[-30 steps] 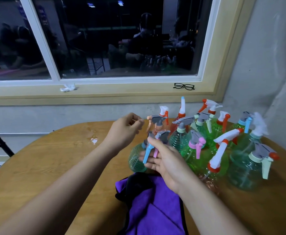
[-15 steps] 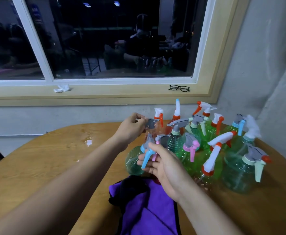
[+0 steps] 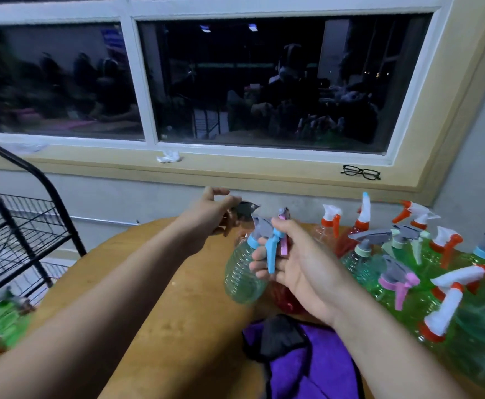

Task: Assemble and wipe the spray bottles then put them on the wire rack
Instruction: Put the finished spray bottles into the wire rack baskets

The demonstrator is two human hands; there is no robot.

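Worktop (image 3: 160, 312): round wood top; a crowd of spray bottles (image 3: 425, 283) fills its right side, a purple cloth (image 3: 316, 370) lies at the near edge.
Rack (image 3: 19, 249): black wire shelves at far left, well apart from both hands; blurred green and red bottles sit on a low shelf.
Teal bottle (image 3: 242, 275): clear ribbed body, blue collar and trigger, grey head; long axis leans a little left of upright, base near or on the worktop, just left of the crowd.
Right hand (image 3: 299, 269): its grip is clamped on the teal bottle at the neck and trigger, with a pink-trigger head pinched alongside; a red bottle shows below the palm.
Left hand (image 3: 215, 214): far side, above the teal bottle; fingers are curled round a dark grey sprayer head (image 3: 245, 210).
Key relation: the rack lies left of both grips, and the left hand is nearer to it.
Judgement: wiping comes first; the cloth lies just near of the right wrist.
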